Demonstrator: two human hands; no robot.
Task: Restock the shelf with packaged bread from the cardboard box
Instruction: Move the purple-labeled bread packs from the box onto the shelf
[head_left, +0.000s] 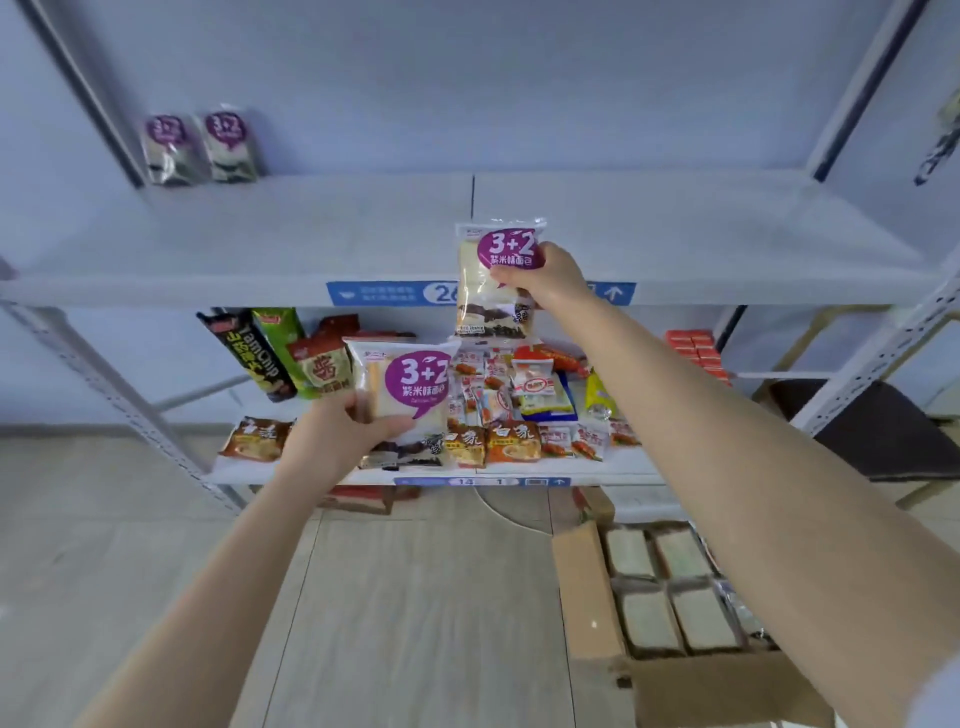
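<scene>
At shelf (260, 244), hands (332, 441) (550, 280) gripping bread packs (410, 384) (493, 306)

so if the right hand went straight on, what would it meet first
Probably the upper shelf: the right hand points its bread packet at a bare stretch, with the two shelved packets far off left. Depth is unclear.

Head-worn, wide-angle, looking forward and down, close to the shelf (675, 234); floor below, cardboard box (587, 597) at lower right.
</scene>
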